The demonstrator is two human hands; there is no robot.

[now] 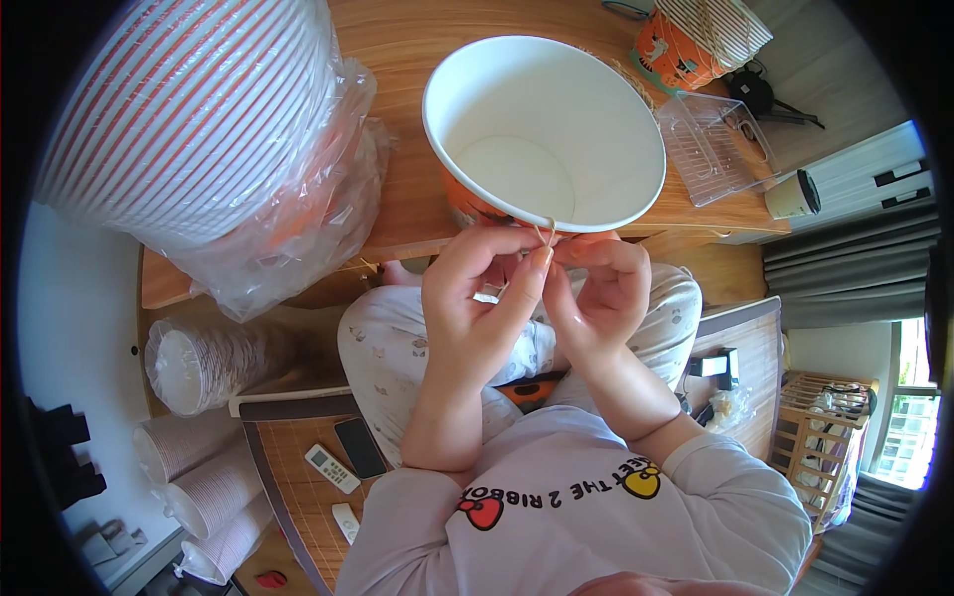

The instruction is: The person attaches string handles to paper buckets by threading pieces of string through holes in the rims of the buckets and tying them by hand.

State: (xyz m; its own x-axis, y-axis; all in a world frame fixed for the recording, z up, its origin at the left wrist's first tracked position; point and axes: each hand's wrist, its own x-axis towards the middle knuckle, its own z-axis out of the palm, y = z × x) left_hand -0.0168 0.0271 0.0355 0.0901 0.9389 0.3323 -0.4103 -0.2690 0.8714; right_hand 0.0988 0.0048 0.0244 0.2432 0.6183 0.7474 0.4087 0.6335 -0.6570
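A large paper bucket [606,119], white inside and orange outside, stands at the table's near edge with its mouth toward me. At its near rim a thin loop of twine [546,230] pokes up over the edge. My left hand [472,293] is closed in a pinch on the twine, thumb and forefinger at the rim. Beside it, my right hand [608,293] also pinches close to the twine, its fingertips against the bucket's side. The twine's lower end is hidden behind my fingers. More twine [636,84] shows behind the bucket's far right rim.
Wrapped bucket stacks [199,119] stand at the left on the wooden table [393,60]. A clear plastic tray [715,149], a cup [793,196] and a twine-draped bucket stack [686,50] are at the right. Below left are cup stacks [214,487], a remote [331,468] and a phone [360,447].
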